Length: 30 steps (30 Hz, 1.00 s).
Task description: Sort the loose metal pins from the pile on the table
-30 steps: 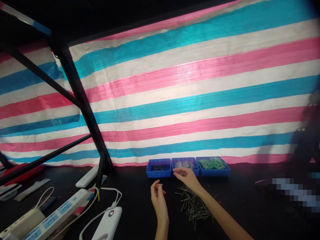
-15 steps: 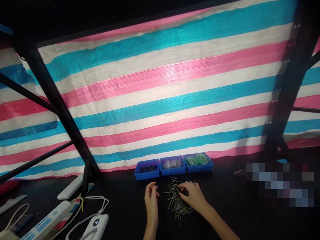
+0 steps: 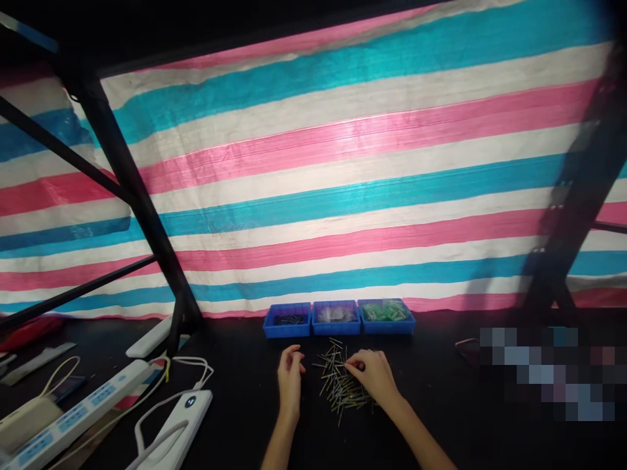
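Note:
A loose heap of thin metal rods (image 3: 337,390), long and nail-like, lies on the black table. My right hand (image 3: 376,377) is over the heap's right side, with thumb and index finger pinched together at a rod among the others. To the left of the heap is my left hand (image 3: 290,375), its fingers loosely bent and the thumb apart; nothing shows in it. Behind the heap stand three blue bins in a row: the left bin (image 3: 287,331) has small dark pieces, the middle bin (image 3: 336,331) clear pieces, and the right bin (image 3: 386,326) green pieces.
White power strips (image 3: 81,418), a white power bank (image 3: 179,424) with a small display, and looped cables lie on the left. A black metal frame post (image 3: 142,209) rises there. Striped sheeting (image 3: 343,196) hangs behind the table (image 3: 235,378). A blurred-out patch covers the right.
The view has shifted slightly, so the scene sits a little differently in the picture. My right hand's thumb and index finger have come together at the heap. My left hand stays beside it.

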### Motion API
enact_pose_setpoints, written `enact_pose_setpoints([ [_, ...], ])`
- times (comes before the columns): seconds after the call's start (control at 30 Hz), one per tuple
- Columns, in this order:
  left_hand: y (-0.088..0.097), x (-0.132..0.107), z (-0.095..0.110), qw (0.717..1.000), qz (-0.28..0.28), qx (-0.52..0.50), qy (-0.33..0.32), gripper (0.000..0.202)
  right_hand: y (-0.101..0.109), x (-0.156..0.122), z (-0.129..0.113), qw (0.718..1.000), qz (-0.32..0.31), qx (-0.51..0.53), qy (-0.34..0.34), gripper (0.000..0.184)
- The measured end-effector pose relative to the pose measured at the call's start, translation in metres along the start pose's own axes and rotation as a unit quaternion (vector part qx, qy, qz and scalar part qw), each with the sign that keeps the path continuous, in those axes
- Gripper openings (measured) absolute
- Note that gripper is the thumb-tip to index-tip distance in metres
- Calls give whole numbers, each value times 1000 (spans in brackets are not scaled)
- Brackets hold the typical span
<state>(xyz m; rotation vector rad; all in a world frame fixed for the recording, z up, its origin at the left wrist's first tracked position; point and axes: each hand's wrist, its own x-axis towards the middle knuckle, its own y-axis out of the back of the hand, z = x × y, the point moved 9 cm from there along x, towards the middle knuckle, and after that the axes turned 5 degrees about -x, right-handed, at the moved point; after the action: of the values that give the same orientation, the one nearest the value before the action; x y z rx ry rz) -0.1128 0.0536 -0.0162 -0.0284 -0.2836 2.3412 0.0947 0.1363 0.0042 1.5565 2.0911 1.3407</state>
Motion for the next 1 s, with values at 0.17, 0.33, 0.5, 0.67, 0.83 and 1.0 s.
enact_pose_setpoints([
  [0.17,-10,-3,7,999,-31,15,-19,37,3,2,1,995,30,90,8,23],
  [0.33,-31,-10,10,993,-105,41,-37,35,6,5,-2,985,47,168,-2,27],
  [0.5,-54,-25,11,976,-199,68,-56,28,4,6,-10,956,7,293,-25,31],
  [0.67,-64,-37,8,964,-244,82,-64,15,-2,5,-18,932,-37,361,-31,31],
  [0.83,-61,-34,6,969,-226,73,-64,15,-4,3,-21,933,-49,356,-29,30],
  [1.0,-52,-26,4,979,-192,46,-47,20,-10,2,-16,938,-60,338,-44,31],
])
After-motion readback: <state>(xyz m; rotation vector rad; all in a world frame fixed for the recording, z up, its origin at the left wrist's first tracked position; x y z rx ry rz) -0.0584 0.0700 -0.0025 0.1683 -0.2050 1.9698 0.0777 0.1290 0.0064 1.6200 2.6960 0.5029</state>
